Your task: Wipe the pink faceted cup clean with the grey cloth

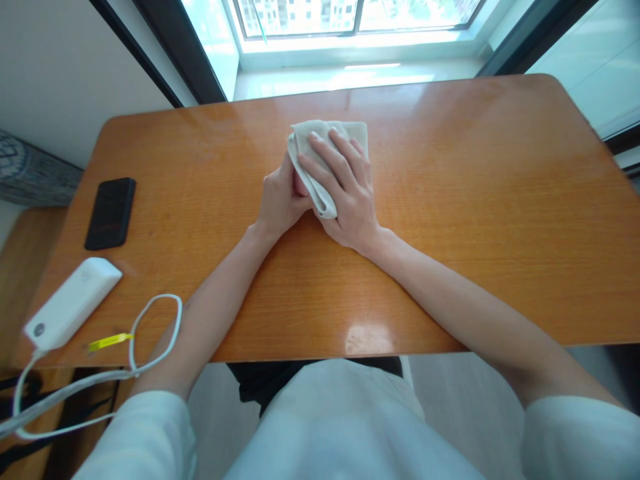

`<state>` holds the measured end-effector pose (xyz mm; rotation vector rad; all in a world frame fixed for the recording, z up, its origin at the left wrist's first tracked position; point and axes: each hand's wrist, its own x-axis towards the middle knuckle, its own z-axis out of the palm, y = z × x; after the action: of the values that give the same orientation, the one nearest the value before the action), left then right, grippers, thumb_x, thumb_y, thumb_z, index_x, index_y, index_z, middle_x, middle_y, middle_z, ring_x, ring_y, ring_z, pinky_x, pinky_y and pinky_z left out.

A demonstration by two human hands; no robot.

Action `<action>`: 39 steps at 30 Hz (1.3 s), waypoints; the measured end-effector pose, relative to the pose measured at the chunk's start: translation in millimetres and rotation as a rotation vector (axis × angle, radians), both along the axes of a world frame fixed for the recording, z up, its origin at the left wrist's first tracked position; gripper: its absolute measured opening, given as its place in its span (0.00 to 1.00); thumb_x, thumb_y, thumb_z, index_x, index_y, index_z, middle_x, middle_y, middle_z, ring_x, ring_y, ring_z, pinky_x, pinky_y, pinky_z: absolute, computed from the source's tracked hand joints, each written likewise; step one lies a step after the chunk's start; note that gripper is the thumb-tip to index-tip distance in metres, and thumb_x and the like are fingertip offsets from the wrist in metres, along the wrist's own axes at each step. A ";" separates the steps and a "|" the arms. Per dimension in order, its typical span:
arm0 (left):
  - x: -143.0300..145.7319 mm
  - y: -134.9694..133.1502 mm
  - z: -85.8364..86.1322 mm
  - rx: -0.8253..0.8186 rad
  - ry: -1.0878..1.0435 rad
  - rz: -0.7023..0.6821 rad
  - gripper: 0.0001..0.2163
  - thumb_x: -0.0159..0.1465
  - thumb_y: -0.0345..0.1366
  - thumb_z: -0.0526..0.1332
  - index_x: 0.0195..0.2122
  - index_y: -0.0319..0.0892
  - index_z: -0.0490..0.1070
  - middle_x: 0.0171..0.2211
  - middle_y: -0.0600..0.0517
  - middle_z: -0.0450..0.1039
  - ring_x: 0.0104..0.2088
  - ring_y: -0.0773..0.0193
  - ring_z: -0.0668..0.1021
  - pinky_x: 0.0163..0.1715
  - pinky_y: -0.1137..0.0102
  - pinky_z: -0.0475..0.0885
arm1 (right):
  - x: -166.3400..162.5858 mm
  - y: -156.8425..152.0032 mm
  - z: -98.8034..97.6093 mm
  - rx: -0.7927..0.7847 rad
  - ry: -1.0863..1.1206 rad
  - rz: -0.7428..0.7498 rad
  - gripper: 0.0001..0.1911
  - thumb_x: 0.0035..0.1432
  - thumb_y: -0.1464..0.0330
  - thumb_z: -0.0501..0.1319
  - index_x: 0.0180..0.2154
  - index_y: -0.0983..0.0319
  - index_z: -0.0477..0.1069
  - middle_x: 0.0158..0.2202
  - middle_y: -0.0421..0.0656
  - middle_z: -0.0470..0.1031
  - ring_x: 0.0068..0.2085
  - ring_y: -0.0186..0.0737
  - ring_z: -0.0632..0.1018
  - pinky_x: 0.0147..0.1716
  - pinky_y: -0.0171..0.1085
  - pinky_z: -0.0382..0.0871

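Head view: the white cloth (327,160) lies mid-way across the table (450,233), long axis pointing away from the person; right hand (345,193) spreads flat over it, left hand (280,200) curls closed on its left fold

Bright daylight comes in through the window (350,20) far beyond the left grip (280,200) and right grip (347,190), and the glass looks washed-out white. The worktop (475,200) shines, with a pale streak of glare beyond the grips and a small white spot nearer than them. Shadows beside the grips are soft and faint. The cloth (324,199) in them looks sharp. The worktop's edges bend at the sides.
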<state>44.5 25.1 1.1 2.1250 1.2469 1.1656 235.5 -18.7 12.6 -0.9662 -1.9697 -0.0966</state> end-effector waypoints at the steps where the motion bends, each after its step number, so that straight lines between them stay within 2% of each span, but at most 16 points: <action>1: 0.2 0.5 -0.7 -0.002 0.001 0.000 0.31 0.69 0.68 0.65 0.62 0.51 0.69 0.43 0.51 0.83 0.43 0.51 0.86 0.44 0.57 0.74 | 0.5 1.2 -1.7 0.021 -0.002 0.013 0.30 0.83 0.48 0.46 0.76 0.45 0.68 0.80 0.39 0.69 0.84 0.54 0.64 0.85 0.66 0.55; 3: 1.4 0.5 -0.4 -0.011 0.015 0.007 0.32 0.70 0.67 0.65 0.64 0.50 0.68 0.45 0.51 0.83 0.46 0.50 0.86 0.47 0.56 0.74 | 3.0 7.0 -5.8 -0.025 0.081 0.018 0.30 0.83 0.48 0.46 0.76 0.44 0.68 0.81 0.40 0.68 0.84 0.52 0.64 0.85 0.64 0.57; 5: 3.3 -0.3 1.2 0.001 0.035 0.022 0.32 0.69 0.64 0.67 0.65 0.50 0.68 0.47 0.51 0.84 0.47 0.51 0.85 0.50 0.56 0.75 | 6.2 13.7 -8.7 -0.137 0.231 -0.014 0.31 0.83 0.47 0.44 0.76 0.44 0.67 0.80 0.41 0.69 0.83 0.50 0.66 0.84 0.62 0.61; 8: 5.1 -0.7 2.9 0.063 0.047 0.051 0.30 0.66 0.59 0.71 0.63 0.50 0.70 0.44 0.51 0.84 0.40 0.53 0.83 0.45 0.56 0.76 | 7.9 16.8 -7.1 -0.221 0.349 -0.060 0.32 0.83 0.45 0.42 0.76 0.45 0.67 0.78 0.42 0.71 0.80 0.49 0.71 0.82 0.62 0.65; 11: 5.0 -0.6 3.1 0.082 0.020 0.047 0.29 0.64 0.58 0.73 0.61 0.52 0.71 0.43 0.52 0.85 0.37 0.54 0.82 0.41 0.56 0.77 | 5.3 11.2 -1.3 -0.218 0.271 -0.043 0.33 0.82 0.43 0.45 0.74 0.44 0.72 0.78 0.42 0.72 0.81 0.53 0.69 0.83 0.65 0.63; 14: 4.6 -0.7 3.2 0.055 0.012 0.038 0.29 0.65 0.58 0.72 0.62 0.52 0.70 0.46 0.53 0.85 0.39 0.54 0.83 0.42 0.57 0.77 | 3.4 8.0 1.5 -0.216 0.218 -0.028 0.34 0.80 0.40 0.46 0.72 0.43 0.73 0.77 0.41 0.73 0.83 0.55 0.66 0.83 0.68 0.61; 19: 5.0 0.4 2.8 0.083 0.029 0.059 0.28 0.63 0.53 0.72 0.61 0.52 0.71 0.42 0.53 0.83 0.37 0.55 0.80 0.40 0.57 0.75 | 6.2 12.6 -1.9 -0.193 0.314 -0.040 0.32 0.82 0.45 0.44 0.75 0.45 0.69 0.78 0.43 0.72 0.81 0.51 0.70 0.83 0.63 0.63; 24: 4.6 0.4 2.6 0.018 0.032 0.029 0.32 0.65 0.60 0.71 0.65 0.51 0.69 0.47 0.52 0.85 0.43 0.54 0.82 0.45 0.56 0.75 | 6.1 10.7 -3.1 -0.104 0.192 0.050 0.33 0.80 0.42 0.48 0.74 0.44 0.71 0.80 0.40 0.71 0.84 0.55 0.65 0.84 0.66 0.59; 29: 4.8 0.0 2.5 0.075 0.031 0.058 0.28 0.64 0.55 0.70 0.62 0.53 0.71 0.44 0.52 0.85 0.38 0.55 0.81 0.41 0.56 0.75 | 5.7 10.3 0.2 -0.214 0.277 -0.072 0.35 0.81 0.41 0.41 0.74 0.43 0.71 0.78 0.40 0.72 0.82 0.52 0.68 0.84 0.65 0.61; 32: 3.9 -0.4 2.5 0.024 0.054 0.020 0.32 0.67 0.60 0.68 0.66 0.52 0.68 0.47 0.51 0.85 0.44 0.51 0.83 0.46 0.55 0.74 | 5.0 8.7 1.1 -0.216 0.222 -0.023 0.36 0.79 0.38 0.46 0.72 0.44 0.74 0.77 0.41 0.74 0.83 0.55 0.66 0.84 0.66 0.60; 34: 3.9 -0.5 2.2 0.005 0.065 0.015 0.32 0.69 0.61 0.65 0.68 0.51 0.66 0.48 0.50 0.85 0.48 0.50 0.84 0.49 0.54 0.74 | 4.5 7.6 1.6 -0.220 0.216 -0.015 0.36 0.78 0.37 0.46 0.72 0.44 0.74 0.76 0.41 0.75 0.83 0.56 0.66 0.84 0.68 0.59; 37: 5.0 -0.2 1.8 0.053 0.045 0.050 0.29 0.66 0.57 0.69 0.64 0.52 0.69 0.45 0.51 0.85 0.42 0.52 0.83 0.45 0.56 0.74 | 4.4 7.4 2.3 -0.225 0.275 -0.065 0.36 0.80 0.40 0.41 0.72 0.44 0.73 0.76 0.42 0.75 0.82 0.53 0.67 0.84 0.67 0.60; 39: 5.5 -0.4 2.3 0.066 0.029 0.053 0.28 0.65 0.57 0.71 0.62 0.52 0.70 0.45 0.51 0.84 0.39 0.53 0.83 0.43 0.55 0.75 | 4.4 7.4 2.3 -0.228 0.274 -0.068 0.36 0.80 0.40 0.42 0.72 0.44 0.73 0.76 0.42 0.74 0.82 0.53 0.67 0.84 0.66 0.60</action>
<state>50.0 24.7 3.4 2.1759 1.3015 1.2185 239.9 -11.3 14.9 -1.1294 -1.7196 0.2167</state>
